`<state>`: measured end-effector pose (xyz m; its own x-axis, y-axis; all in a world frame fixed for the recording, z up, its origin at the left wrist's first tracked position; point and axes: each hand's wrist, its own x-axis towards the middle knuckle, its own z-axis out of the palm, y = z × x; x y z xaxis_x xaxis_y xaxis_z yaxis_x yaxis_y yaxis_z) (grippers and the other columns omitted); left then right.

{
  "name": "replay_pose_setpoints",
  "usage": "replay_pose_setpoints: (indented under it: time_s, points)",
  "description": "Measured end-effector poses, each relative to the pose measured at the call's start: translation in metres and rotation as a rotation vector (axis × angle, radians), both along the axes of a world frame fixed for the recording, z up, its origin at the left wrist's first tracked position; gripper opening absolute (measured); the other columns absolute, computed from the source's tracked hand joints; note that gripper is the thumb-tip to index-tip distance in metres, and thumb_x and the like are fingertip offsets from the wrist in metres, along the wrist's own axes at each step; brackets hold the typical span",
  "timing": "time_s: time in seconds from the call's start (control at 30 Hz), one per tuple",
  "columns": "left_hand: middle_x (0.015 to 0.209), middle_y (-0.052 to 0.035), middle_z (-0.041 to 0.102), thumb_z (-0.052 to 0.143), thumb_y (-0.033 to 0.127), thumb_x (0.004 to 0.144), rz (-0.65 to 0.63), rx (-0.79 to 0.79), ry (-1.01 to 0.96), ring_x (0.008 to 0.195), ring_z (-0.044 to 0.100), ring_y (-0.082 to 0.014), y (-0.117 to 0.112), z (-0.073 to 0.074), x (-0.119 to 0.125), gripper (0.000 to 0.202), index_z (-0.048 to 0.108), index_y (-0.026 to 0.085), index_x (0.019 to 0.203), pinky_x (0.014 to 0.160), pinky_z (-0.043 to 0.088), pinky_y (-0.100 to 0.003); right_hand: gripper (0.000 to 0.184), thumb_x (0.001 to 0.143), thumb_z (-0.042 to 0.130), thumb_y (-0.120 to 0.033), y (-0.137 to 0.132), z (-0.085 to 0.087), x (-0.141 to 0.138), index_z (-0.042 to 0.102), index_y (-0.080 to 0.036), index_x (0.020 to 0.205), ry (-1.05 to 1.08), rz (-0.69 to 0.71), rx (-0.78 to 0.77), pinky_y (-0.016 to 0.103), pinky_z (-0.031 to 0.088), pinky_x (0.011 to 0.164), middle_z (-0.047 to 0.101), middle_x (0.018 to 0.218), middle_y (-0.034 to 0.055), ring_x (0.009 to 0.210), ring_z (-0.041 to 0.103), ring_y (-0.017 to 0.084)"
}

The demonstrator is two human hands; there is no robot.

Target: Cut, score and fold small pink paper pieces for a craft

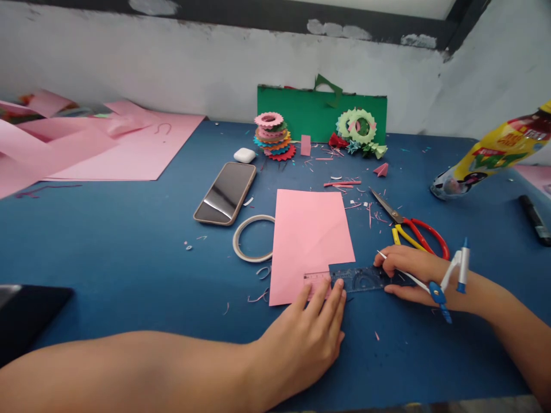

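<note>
A pink paper sheet point(310, 238) with a notch cut from its lower right corner lies on the blue table point(129, 246). A clear ruler point(359, 279) lies across its bottom edge. My left hand point(307, 338) rests flat with fingers stretched onto the ruler's left end and the paper. My right hand point(415, 278) is closed round a white and blue drawing compass point(443, 281), its needle tip by the ruler's right end.
Red and yellow scissors point(411, 226), a tape ring point(249, 238), a phone point(226, 192) and an earbud case point(244, 155) lie nearby. Stacked paper rosettes point(273, 137), green card point(301, 112), a yellow bottle point(491, 152), big pink sheets point(107, 143) and paper scraps surround them.
</note>
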<state>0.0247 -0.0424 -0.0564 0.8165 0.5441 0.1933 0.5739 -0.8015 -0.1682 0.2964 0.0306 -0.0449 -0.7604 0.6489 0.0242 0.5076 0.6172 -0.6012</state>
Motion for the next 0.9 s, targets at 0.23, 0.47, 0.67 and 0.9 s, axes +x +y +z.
replay_pose_setpoints:
  time_s: [0.23,0.47,0.67,0.9]
  points:
    - [0.136,-0.0135,0.047,0.035,0.031,0.094,-0.001,0.0,-0.001,0.119,0.049,-0.0307,0.0,-0.001,0.001,0.045,0.049,0.007,0.129,0.093,0.04,-0.041,0.015,0.076,0.058,-0.017,0.002,0.001,-0.001,0.044,-0.02,0.077,-0.034,0.012,0.01,0.031,0.045,0.08,0.057,0.097,0.0073,0.09,0.055,0.018]
    - [0.136,-0.0143,0.047,0.035,0.031,0.094,0.001,-0.005,0.004,0.119,0.049,-0.0314,0.0,-0.001,0.001,0.046,0.048,0.006,0.13,0.093,0.04,-0.041,0.017,0.074,0.059,-0.016,0.003,-0.002,-0.001,0.043,-0.02,0.073,-0.017,0.011,0.051,0.03,0.044,0.078,0.057,0.094,0.0067,0.087,0.054,0.017]
    - [0.134,-0.0152,0.048,0.035,0.031,0.094,-0.005,-0.002,0.014,0.117,0.051,-0.0317,0.001,0.001,0.002,0.045,0.05,0.006,0.128,0.092,0.042,-0.041,0.017,0.077,0.062,-0.024,0.0,0.004,-0.001,0.045,-0.02,0.074,-0.003,-0.025,-0.003,0.03,0.044,0.079,0.058,0.094,0.0064,0.087,0.055,0.017]
    - [0.129,-0.0137,0.054,0.036,0.029,0.094,-0.028,0.032,-0.015,0.111,0.056,-0.0307,0.005,0.002,0.003,0.042,0.055,0.006,0.124,0.086,0.046,-0.039,0.042,0.091,0.036,-0.054,-0.007,0.027,-0.01,0.058,-0.019,0.099,0.059,-0.158,-0.183,0.032,0.043,0.083,0.06,0.1,0.0082,0.093,0.056,0.019]
